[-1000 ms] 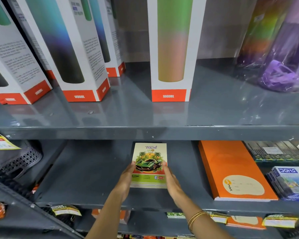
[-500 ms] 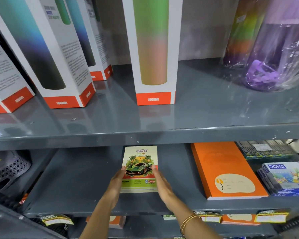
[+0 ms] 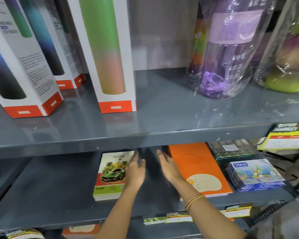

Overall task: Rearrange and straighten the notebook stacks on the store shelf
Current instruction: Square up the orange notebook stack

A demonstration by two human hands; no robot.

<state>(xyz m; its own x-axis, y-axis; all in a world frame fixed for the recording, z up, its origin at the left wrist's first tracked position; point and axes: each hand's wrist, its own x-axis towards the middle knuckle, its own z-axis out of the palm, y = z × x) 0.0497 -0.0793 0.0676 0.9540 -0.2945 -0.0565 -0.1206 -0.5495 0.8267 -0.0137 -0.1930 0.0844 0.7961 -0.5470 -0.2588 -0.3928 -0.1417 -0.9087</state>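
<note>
A small stack of notebooks with a green car on the cover (image 3: 110,176) lies on the lower grey shelf (image 3: 50,190). To its right lies a stack of orange notebooks (image 3: 195,163). My left hand (image 3: 136,171) hovers open over the right edge of the car stack, fingers spread. My right hand (image 3: 169,168) is open too, its outer side at the left edge of the orange stack. A bare strip of shelf lies between the two hands. Neither hand holds anything.
Blue DOMS colour boxes (image 3: 255,175) and a darker pack (image 3: 231,149) sit right of the orange stack. The upper shelf edge (image 3: 110,140) overhangs the hands, carrying tall bottle boxes (image 3: 109,54) and wrapped bottles (image 3: 228,49). Price tags (image 3: 178,219) hang along the lower shelf front.
Both hands have let go of the car notebook stack and moved right; the right hand now reaches the orange stack. The camera has shifted right and closer.
</note>
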